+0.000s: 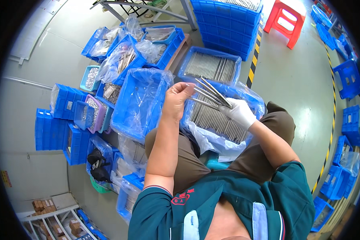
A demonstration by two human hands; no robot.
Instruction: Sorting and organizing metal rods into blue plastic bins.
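Several thin metal rods fan out over a plastic-lined blue crate. My right hand, in a white glove, is closed round their near ends. My bare left hand is closed in a pinch at the far tip of one metal rod. Below both hands, between my knees, rows of similar metal rods lie side by side in the blue crate. White plastic lining spills over its near edge.
Beyond it stands another blue crate of rods, by a tall crate stack. Left of me is a plastic-lined blue crate. Small bins of metal parts crowd the left. A red stool stands far right.
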